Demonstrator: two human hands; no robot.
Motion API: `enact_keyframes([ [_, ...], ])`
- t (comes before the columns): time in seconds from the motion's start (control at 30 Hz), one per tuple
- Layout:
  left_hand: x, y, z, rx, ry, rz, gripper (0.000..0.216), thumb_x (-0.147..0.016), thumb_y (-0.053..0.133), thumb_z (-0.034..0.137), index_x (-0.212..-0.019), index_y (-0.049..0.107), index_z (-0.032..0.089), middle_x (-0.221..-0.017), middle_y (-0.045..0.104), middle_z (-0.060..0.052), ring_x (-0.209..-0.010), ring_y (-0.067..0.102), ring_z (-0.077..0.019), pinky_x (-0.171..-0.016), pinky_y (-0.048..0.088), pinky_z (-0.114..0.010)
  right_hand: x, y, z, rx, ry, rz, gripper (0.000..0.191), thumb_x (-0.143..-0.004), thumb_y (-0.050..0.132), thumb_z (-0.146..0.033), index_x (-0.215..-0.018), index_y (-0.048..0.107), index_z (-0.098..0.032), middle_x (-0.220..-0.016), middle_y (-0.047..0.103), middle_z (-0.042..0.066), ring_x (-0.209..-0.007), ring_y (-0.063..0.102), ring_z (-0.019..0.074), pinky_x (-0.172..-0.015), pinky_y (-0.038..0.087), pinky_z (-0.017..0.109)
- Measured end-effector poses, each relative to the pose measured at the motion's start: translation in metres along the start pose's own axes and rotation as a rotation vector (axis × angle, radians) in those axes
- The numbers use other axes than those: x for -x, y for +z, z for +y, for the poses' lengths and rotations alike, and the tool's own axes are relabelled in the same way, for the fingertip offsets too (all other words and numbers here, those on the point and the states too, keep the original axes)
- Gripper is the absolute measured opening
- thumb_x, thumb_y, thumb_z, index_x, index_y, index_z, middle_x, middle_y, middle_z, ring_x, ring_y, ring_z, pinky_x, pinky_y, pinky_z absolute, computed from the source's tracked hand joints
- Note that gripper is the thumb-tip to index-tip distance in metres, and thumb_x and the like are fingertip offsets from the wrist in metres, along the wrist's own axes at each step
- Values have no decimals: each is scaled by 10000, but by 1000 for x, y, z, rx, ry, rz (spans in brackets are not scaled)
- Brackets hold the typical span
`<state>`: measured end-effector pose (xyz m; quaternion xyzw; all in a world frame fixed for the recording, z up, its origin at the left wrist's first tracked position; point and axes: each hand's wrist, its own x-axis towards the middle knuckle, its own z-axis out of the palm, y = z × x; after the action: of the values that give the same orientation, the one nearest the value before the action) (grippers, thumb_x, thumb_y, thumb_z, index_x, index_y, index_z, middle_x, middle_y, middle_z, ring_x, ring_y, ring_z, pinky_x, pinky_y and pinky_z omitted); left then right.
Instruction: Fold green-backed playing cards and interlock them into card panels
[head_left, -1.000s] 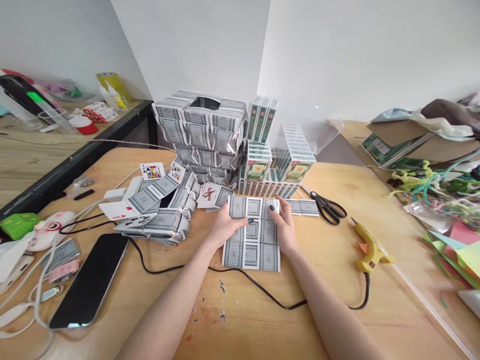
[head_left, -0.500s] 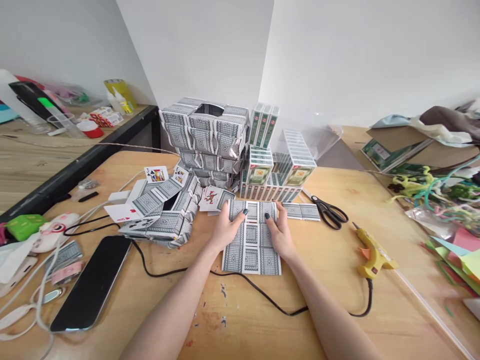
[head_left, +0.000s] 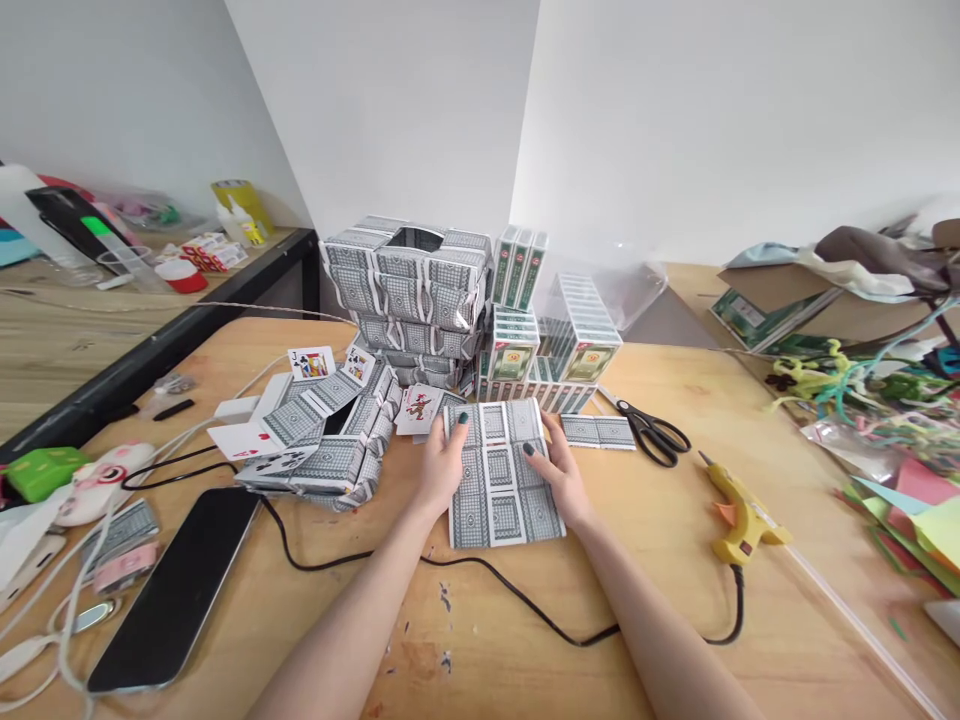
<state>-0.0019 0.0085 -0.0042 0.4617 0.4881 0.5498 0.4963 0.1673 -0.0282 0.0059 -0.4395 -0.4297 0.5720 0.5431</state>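
A flat panel of joined playing cards [head_left: 501,480], backs up in a grid, lies on the wooden table [head_left: 750,620] in front of me. My left hand [head_left: 441,462] grips its left edge, fingers curled over the top corner. My right hand [head_left: 559,472] holds the right edge with fingers resting on the cards. The panel is slightly lifted and tilted at the far end. Just behind it stands a tall box built of cards [head_left: 411,285] and stacked card packs [head_left: 551,335].
A collapsed card structure [head_left: 322,435] lies to the left, a phone [head_left: 176,580] and cables nearer. Scissors [head_left: 654,432] and a yellow glue gun [head_left: 739,505] lie to the right, its black cord [head_left: 525,600] crossing before me. Craft clutter [head_left: 877,390] fills the far right.
Both hands slid from the panel's top middle out to its side edges, and the panel has shifted and tilted slightly.
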Motion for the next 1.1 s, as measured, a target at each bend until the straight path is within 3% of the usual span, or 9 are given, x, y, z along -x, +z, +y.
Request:
enact_keyframes([
  [0.13, -7, -6, -3, 95, 7, 154, 381, -772, 560, 387, -1109, 507, 217, -1167, 570, -64, -1136, 485, -231, -946, 369, -350, 4, -7, -9, -67, 115, -245, 518, -647, 684, -284, -1140, 530, -247, -1093, 616, 31, -1011, 557, 252, -866, 436, 371],
  [0.37, -10, -20, 14, 272, -27, 56, 281, -681, 595, 250, -950, 534, 200, -810, 620, 6, -750, 602, -174, -685, 451, -279, 3, -14, -7, -83, 161, -253, 404, -615, 705, -186, -999, 597, -247, -993, 647, 1, -901, 594, 199, -749, 467, 293],
  [0.5, -13, -30, 22, 329, -50, -56, 372, -678, 609, 237, -1044, 546, 216, -807, 607, -2, -681, 586, -147, -621, 430, -248, 5, -13, -14, -64, 182, -370, 406, -619, 700, -209, -1014, 610, -223, -970, 652, 14, -865, 597, 202, -710, 473, 286],
  [0.57, -15, -31, 21, 313, -40, -25, 339, -658, 629, 228, -991, 586, 186, -826, 611, -21, -703, 585, -151, -631, 429, -247, 6, -11, -18, -82, 187, -387, 423, -619, 699, -220, -1031, 606, -221, -964, 653, 18, -860, 599, 203, -721, 473, 294],
  [0.73, -16, -31, 16, 378, -28, 148, 361, -626, 643, 207, -981, 583, 189, -789, 621, -11, -721, 588, -148, -650, 431, -242, 5, -11, -17, -216, 176, -244, 399, -572, 730, -204, -954, 612, -222, -899, 670, 12, -778, 618, 185, -665, 475, 277],
  [0.8, -15, -34, 16, 409, -73, 80, 397, -616, 638, 193, -1008, 579, 195, -758, 627, -3, -679, 591, -145, -622, 430, -241, 3, -13, -14, -268, 156, -91, 331, -576, 735, -218, -886, 617, -218, -810, 682, 4, -701, 628, 182, -627, 480, 285],
  [0.93, -11, -38, 17, 426, -207, -223, 348, -648, 601, 240, -990, 616, 183, -668, 629, -5, -579, 583, -159, -553, 428, -262, -3, -20, -9, -326, 130, 187, 256, -610, 731, -292, -825, 617, -212, -732, 693, 4, -687, 646, 214, -655, 501, 341],
  [1.03, -10, -33, 17, 453, -224, -342, 351, -744, 538, 378, -1011, 625, 167, -758, 666, -49, -734, 621, -216, -663, 467, -322, -5, -20, -8, -285, 93, 222, 281, -614, 735, -330, -842, 612, -220, -799, 701, 7, -755, 648, 232, -670, 508, 347],
  [1.1, -10, -28, 16, 419, -168, -301, 391, -769, 524, 431, -1028, 626, 157, -861, 679, -72, -893, 608, -244, -787, 455, -354, -5, -17, -7, -221, 75, 191, 291, -636, 722, -358, -870, 609, -229, -855, 698, 8, -804, 642, 237, -679, 509, 344],
])
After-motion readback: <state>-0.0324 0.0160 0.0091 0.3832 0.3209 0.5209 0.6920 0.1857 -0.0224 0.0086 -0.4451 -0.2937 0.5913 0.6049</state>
